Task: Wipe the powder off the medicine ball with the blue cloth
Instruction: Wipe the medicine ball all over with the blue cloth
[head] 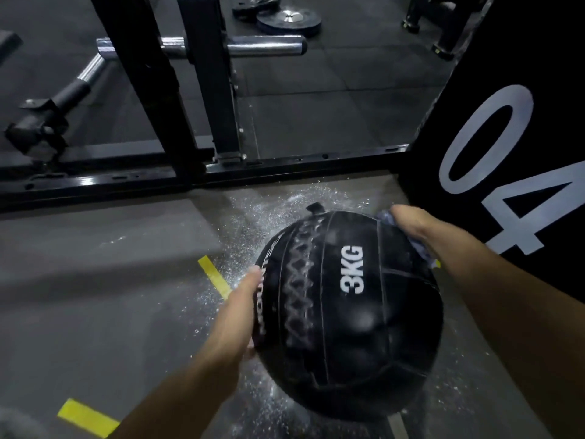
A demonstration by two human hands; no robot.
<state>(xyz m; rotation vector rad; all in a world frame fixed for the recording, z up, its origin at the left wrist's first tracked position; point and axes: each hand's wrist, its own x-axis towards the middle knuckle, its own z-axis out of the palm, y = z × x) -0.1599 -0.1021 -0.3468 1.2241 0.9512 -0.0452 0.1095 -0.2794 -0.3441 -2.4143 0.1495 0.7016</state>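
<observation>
Medicine ball [348, 312]: black, marked 3KG, held above the powder-strewn floor [95, 280]. Left hand [240, 308] flat against its side; right hand [408, 226] grips the blue cloth [384, 215] at the top. Visible face looks largely clean; far side unseen.

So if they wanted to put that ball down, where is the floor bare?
Bare grey floor lies left of the yellow tape, below the black rack base. Around the ball white powder covers the floor, and the black box crowds the right.

One ball [348, 312], one cloth [387, 217], two hands.
</observation>
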